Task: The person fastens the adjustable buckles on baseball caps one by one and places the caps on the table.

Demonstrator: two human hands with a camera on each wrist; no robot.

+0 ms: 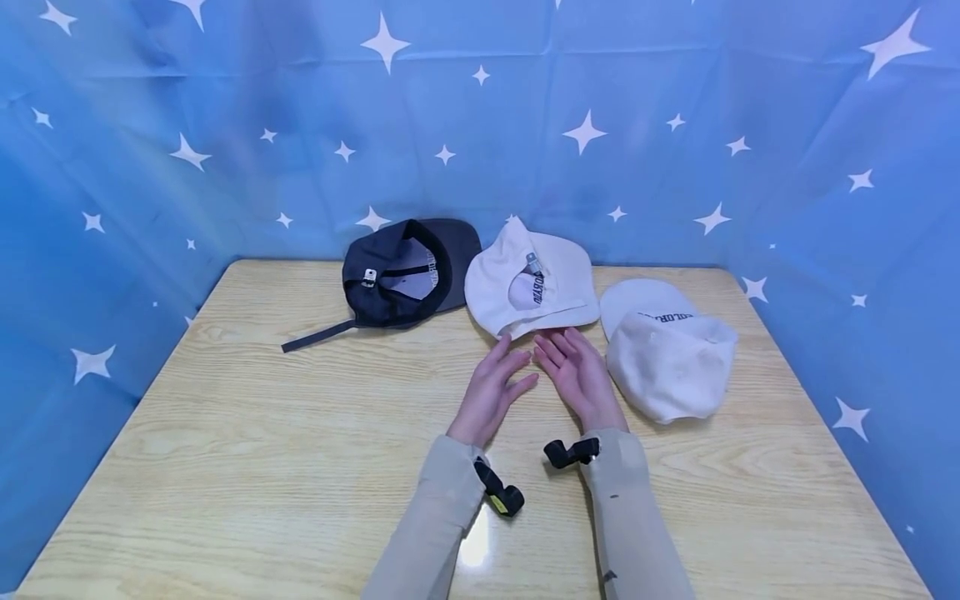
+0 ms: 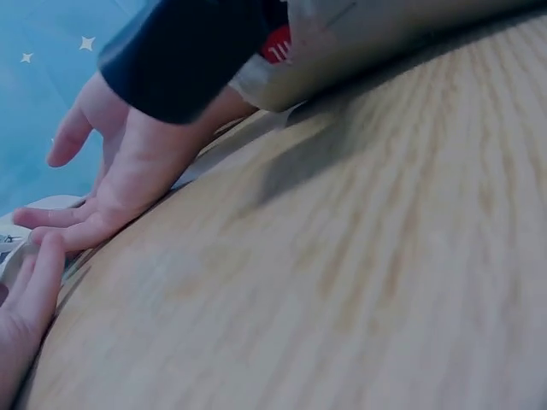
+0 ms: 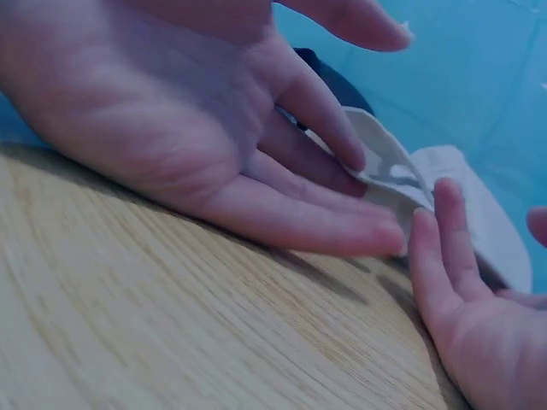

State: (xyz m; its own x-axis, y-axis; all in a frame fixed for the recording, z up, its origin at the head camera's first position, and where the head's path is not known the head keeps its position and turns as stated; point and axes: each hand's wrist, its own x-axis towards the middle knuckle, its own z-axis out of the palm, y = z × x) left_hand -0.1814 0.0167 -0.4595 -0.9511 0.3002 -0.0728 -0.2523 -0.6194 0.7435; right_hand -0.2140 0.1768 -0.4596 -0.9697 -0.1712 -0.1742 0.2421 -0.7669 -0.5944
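Observation:
Side by side, both hands reach over the table with palms turned inward and fingers extended. My left hand (image 1: 491, 393) is just in front of the middle white cap (image 1: 491, 279), its fingertips close to the cap's near edge. My right hand (image 1: 581, 379) lies at that same edge, a little to the right; whether its fingertips touch the cap cannot be told. The middle cap shows its back opening and strap buckle, with dark lettering visible through the opening. In the right wrist view, the left palm (image 3: 145, 128) faces the right hand's fingers (image 3: 436, 256), with nothing gripped between them.
A dark cap (image 1: 461, 262) lies back left, its loose strap (image 1: 318, 336) trailing left. Right of the right hand, another white cap (image 1: 671, 375) with dark lettering sits partly crumpled. Blue star-patterned cloth (image 1: 480, 125) borders the wooden table (image 1: 262, 467). Each wrist carries a black camera.

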